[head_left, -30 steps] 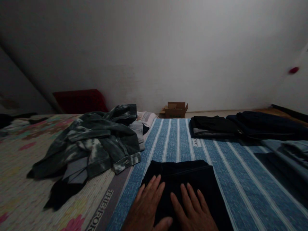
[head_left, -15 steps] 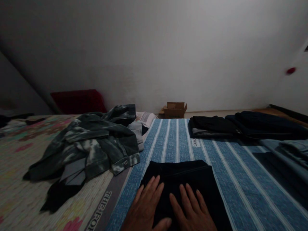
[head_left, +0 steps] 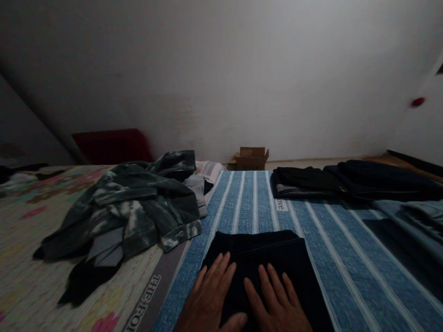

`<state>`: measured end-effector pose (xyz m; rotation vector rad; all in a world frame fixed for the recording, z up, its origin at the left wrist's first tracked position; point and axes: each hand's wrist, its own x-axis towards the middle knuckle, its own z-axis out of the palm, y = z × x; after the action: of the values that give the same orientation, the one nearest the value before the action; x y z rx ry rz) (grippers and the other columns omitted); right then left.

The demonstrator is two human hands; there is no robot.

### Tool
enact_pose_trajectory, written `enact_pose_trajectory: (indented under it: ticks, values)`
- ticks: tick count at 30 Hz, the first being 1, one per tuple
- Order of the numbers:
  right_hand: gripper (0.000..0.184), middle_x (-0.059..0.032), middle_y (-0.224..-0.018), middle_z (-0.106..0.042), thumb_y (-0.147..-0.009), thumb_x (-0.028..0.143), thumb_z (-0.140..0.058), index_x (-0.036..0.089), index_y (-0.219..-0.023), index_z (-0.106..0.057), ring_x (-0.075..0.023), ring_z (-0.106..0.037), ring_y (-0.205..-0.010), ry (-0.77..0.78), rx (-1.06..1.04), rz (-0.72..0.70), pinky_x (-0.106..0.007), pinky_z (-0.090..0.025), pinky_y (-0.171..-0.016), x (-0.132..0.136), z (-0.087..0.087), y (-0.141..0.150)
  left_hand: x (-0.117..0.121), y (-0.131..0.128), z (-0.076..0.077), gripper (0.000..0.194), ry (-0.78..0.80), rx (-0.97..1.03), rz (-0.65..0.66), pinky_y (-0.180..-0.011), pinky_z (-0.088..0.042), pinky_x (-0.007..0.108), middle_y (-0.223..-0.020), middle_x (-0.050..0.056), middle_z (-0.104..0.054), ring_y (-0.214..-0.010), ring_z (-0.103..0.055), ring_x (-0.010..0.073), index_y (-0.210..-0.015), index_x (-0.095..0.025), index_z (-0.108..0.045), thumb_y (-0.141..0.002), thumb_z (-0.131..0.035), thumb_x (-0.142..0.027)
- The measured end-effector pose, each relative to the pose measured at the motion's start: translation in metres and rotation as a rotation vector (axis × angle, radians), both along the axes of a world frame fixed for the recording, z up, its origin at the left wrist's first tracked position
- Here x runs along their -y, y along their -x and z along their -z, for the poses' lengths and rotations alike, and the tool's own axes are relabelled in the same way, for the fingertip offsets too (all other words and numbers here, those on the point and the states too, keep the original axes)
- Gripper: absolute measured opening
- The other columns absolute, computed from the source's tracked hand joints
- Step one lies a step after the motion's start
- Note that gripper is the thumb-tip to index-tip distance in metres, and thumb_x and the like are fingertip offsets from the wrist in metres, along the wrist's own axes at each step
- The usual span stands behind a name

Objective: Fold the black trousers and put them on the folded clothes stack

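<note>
heap (head_left: 138,203) left of garment (head_left: 265,244); stacks (head_left: 306,179) right

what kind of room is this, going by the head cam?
Probably a bedroom: a flowered cover and a blue striped cover lie side by side like bedding, with a crumpled tie-dye garment and folded dark clothes on top.

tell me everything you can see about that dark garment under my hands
The dark garment looks navy or nearly black, apparently woven cloth, too dim to name surely. It lies flat and folded on the blue striped cover, with a seam-like line near its far edge. The left hand and right hand rest on it, fingers spread. Its near end runs out of view.
</note>
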<state>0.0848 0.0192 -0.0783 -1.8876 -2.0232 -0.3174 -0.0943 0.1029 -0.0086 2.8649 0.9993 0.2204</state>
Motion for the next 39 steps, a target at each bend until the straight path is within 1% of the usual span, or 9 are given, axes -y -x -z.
enact_pose_trajectory:
  ticks: [7,11,13,15,17,20,24,31,39]
  values:
    - [0.04,-0.01,-0.127,-0.056,-0.092,0.05,-0.037,0.036,-0.125,-0.057,-0.0382,-0.05,-0.118,-0.148,-0.013,0.05,-0.063,-0.043,-0.089,-0.003,0.007,0.003,-0.004,0.002,0.008,0.071,-0.054,-0.003,0.021,-0.104,-0.036,0.053,-0.15,0.007,-0.027,-0.134,-0.032,0.0315,-0.145,-0.027,-0.025,-0.084,-0.054,-0.047]
    - [0.041,-0.0102,-0.127,-0.056,-0.091,0.054,-0.039,0.038,-0.124,-0.056,-0.0376,-0.051,-0.116,-0.166,-0.024,0.048,-0.062,-0.044,-0.088,-0.004,0.004,0.004,-0.003,0.001,0.007,0.07,-0.043,0.004,0.018,-0.104,-0.036,0.055,-0.15,0.007,-0.026,-0.135,-0.031,0.0317,-0.145,-0.028,-0.025,-0.084,-0.053,-0.047]
    - [0.051,-0.0119,-0.127,-0.055,-0.086,0.065,-0.04,0.036,-0.125,-0.056,-0.0394,-0.051,-0.116,-0.128,-0.038,0.028,-0.063,-0.045,-0.088,-0.003,-0.003,0.003,-0.001,-0.001,0.003,0.071,-0.016,-0.002,0.005,-0.104,-0.035,0.055,-0.15,0.007,-0.025,-0.135,-0.029,0.0316,-0.145,-0.027,-0.026,-0.083,-0.055,-0.046]
    - [0.067,-0.0146,-0.127,-0.054,-0.078,0.076,-0.037,0.034,-0.127,-0.055,-0.0419,-0.05,-0.116,-0.068,-0.058,-0.007,-0.065,-0.044,-0.087,-0.002,-0.011,0.001,-0.001,-0.003,0.0,0.071,0.02,-0.021,-0.009,-0.105,-0.033,0.055,-0.15,0.008,-0.024,-0.136,-0.028,0.0316,-0.145,-0.025,-0.027,-0.082,-0.056,-0.044]
    - [0.078,-0.0176,-0.128,-0.053,-0.074,0.082,-0.033,0.03,-0.128,-0.055,-0.0434,-0.048,-0.117,0.002,-0.082,-0.043,-0.066,-0.043,-0.087,0.001,-0.021,0.0,0.0,-0.006,-0.003,0.07,0.055,-0.044,-0.024,-0.106,-0.032,0.056,-0.15,0.009,-0.023,-0.137,-0.026,0.0314,-0.144,-0.023,-0.029,-0.082,-0.056,-0.043]
    - [0.077,-0.0195,-0.132,-0.047,-0.079,0.078,-0.032,0.027,-0.132,-0.051,-0.0423,-0.042,-0.122,0.102,-0.124,-0.067,-0.065,-0.04,-0.092,0.005,-0.036,-0.002,0.0,-0.008,-0.007,0.068,0.102,-0.062,-0.046,-0.107,-0.028,0.057,-0.151,0.008,-0.022,-0.138,-0.023,0.0308,-0.144,-0.023,-0.031,-0.083,-0.055,-0.042]
    - [0.072,-0.0208,-0.138,-0.039,-0.083,0.071,-0.037,0.024,-0.137,-0.045,-0.0403,-0.03,-0.129,0.201,-0.173,-0.067,-0.064,-0.031,-0.1,0.009,-0.051,-0.002,0.001,-0.011,-0.011,0.068,0.141,-0.076,-0.08,-0.109,-0.025,0.055,-0.152,0.007,-0.021,-0.138,-0.021,0.0297,-0.143,-0.023,-0.031,-0.083,-0.055,-0.043]
    - [0.075,-0.0184,-0.144,-0.032,-0.084,0.073,-0.031,0.024,-0.14,-0.04,-0.0368,-0.02,-0.134,0.289,-0.273,-0.066,-0.061,-0.021,-0.106,0.015,-0.068,-0.001,0.001,-0.012,-0.016,0.065,0.133,-0.056,-0.068,-0.109,-0.024,0.054,-0.152,0.008,-0.023,-0.138,-0.022,0.0293,-0.143,-0.023,-0.033,-0.084,-0.053,-0.044]
    - [0.078,-0.0198,-0.147,-0.025,-0.084,0.073,-0.027,0.021,-0.142,-0.037,-0.0362,-0.013,-0.137,0.37,-0.339,-0.063,-0.058,-0.013,-0.109,0.015,-0.083,-0.003,-0.003,-0.014,-0.016,0.065,0.11,-0.067,-0.068,-0.109,-0.024,0.054,-0.151,0.009,-0.025,-0.139,-0.022,0.0283,-0.142,-0.022,-0.034,-0.085,-0.051,-0.048]
